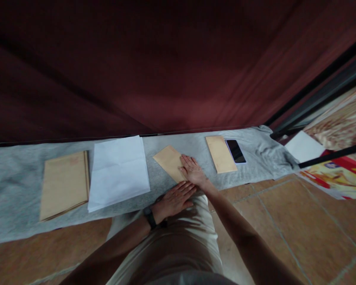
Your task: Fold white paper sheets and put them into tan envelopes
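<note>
We press our right hand flat, fingers spread, on a brown envelope on the grey cloth, hiding its near corner, while our left hand rests open on our knee, and faint red marks on the envelope stack are unreadable.

Tan paper envelope, flat on grey cloth, turned diagonally, its near end under the right hand
</note>
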`<control>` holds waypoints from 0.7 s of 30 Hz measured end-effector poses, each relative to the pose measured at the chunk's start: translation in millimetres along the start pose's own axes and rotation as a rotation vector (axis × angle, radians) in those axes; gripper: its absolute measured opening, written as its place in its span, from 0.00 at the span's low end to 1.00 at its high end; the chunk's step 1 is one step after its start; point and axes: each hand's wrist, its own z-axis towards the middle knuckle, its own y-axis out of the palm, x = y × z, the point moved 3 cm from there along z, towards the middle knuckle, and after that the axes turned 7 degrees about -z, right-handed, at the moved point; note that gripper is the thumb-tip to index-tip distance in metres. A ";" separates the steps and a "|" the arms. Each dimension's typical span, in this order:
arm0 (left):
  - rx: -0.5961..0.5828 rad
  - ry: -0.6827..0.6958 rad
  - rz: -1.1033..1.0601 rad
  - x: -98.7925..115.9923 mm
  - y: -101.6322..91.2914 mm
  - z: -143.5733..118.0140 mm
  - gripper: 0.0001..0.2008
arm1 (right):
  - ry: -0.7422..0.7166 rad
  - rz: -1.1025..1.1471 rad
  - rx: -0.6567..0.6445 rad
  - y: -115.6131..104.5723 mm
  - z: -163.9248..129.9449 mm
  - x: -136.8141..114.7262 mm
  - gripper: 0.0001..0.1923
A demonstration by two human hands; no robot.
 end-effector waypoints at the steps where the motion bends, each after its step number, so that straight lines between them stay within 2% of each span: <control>1: -0.004 0.003 -0.004 0.1 -1.2 -1.3 0.30 | 0.000 0.002 0.006 -1.3 -3.7 2.0 0.30; 16: -0.023 -0.011 -0.006 -3.2 -12.4 -34.1 0.30 | 0.097 -0.028 0.051 -10.7 -55.5 21.6 0.30; 21: 0.026 -0.090 -0.020 -11.8 -22.4 -22.4 0.26 | 0.123 -0.029 0.055 -12.0 -60.7 22.1 0.31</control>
